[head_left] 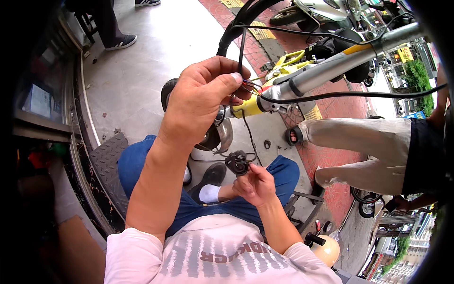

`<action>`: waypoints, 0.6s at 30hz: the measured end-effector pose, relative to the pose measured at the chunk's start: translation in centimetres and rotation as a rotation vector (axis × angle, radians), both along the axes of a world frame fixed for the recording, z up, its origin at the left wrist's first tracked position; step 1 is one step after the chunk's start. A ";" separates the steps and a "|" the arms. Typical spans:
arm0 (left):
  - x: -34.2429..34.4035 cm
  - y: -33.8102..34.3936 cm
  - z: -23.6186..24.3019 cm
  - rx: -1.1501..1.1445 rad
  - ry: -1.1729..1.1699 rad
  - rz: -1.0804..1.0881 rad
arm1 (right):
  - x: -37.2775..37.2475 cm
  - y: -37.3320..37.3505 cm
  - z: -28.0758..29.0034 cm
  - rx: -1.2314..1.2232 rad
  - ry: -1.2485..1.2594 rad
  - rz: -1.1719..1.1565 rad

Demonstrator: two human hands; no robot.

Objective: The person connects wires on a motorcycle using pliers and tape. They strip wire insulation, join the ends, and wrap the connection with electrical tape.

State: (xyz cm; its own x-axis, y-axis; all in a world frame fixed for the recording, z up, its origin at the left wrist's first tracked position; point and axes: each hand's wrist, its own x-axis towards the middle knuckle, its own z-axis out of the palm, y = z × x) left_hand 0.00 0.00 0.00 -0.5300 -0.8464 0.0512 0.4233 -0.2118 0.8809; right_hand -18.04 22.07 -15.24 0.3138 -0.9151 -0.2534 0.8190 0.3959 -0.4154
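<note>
My left hand (203, 92), raised in front of the scooter, pinches a black cable (242, 54) between thumb and fingertips. Thin coloured wires (254, 86) come out just beside those fingertips. Lower down, my right hand (257, 185) grips a small black part (236, 162) with a knobbly, ring-like body; its exact kind is unclear. A thin dark wire runs from this part up toward the left hand. Behind the hands the scooter's silver stem (321, 73) slants to the upper right from a yellow joint (247, 107). Another black cable (350, 95) crosses to the right.
A person in beige trousers (357, 130) stands close on the right. Another person's leg and shoe (122, 42) are at the upper left. A small dark piece (267, 144) lies on the floor. Parked motorbikes (326, 14) line the back, and a glass door frame (45, 120) borders the left.
</note>
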 end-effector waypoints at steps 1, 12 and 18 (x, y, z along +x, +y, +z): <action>-0.2 -0.2 -0.6 0.004 0.008 -0.003 | 0.7 -0.7 2.0 -0.054 -0.057 -0.021; -2.4 1.2 -0.1 0.043 0.004 0.015 | 2.5 -0.4 6.4 -0.164 -0.072 -0.126; -2.0 1.1 -0.4 0.043 -0.003 0.013 | 3.4 -0.9 6.5 -0.180 -0.126 -0.196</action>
